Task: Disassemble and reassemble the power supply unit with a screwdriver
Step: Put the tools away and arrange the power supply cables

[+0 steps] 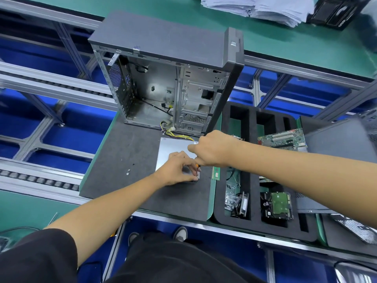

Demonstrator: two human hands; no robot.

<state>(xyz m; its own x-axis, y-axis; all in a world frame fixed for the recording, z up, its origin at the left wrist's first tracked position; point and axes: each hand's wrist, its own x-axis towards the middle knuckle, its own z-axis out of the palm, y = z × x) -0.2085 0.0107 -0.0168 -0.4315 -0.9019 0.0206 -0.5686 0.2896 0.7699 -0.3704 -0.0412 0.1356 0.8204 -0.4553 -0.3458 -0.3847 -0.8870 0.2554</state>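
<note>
The screwdriver is nearly all hidden inside the right hand — only an orange bit and a thin shaft show. The left hand covers the power supply unit near corner, so the tip's contact cannot be seen. 2 specks on the mat — too small to identify

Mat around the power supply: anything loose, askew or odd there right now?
Two loose screws lie bare on the mat, left of the power supply, where they could roll off. The RAM stick straddles the mat's right edge. Otherwise normal: the right hand holds the screwdriver, the left hand steadies.
</note>
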